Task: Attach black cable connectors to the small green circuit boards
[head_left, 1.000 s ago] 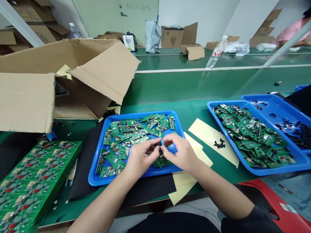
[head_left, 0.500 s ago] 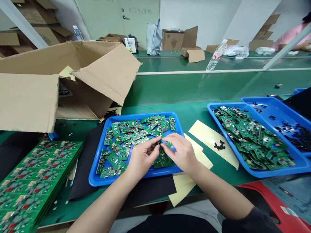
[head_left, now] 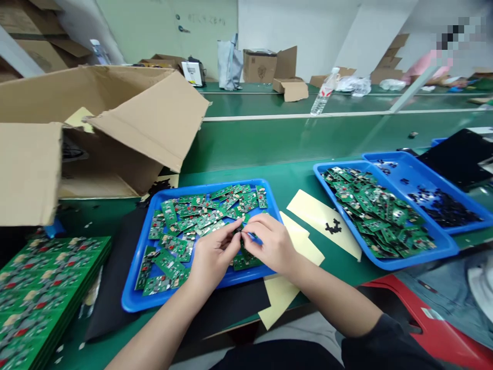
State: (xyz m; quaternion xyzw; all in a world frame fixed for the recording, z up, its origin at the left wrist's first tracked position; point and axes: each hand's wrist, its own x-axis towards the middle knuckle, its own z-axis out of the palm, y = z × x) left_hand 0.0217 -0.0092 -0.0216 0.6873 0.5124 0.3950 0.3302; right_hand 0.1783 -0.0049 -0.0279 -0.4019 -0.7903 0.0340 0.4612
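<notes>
Green circuit board [head_left: 242, 235], mostly hidden, pinched between left hand [head_left: 211, 257], right hand [head_left: 269, 244], over tray [head_left: 133, 303].

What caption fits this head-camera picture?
Left hand and right hand pinch a small circuit board over a blue tray of boards.

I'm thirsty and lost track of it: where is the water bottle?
In the head view the water bottle is on the far green bench, right of centre, between the small open cardboard box on its left and the crumpled plastic bags on its right.
</notes>
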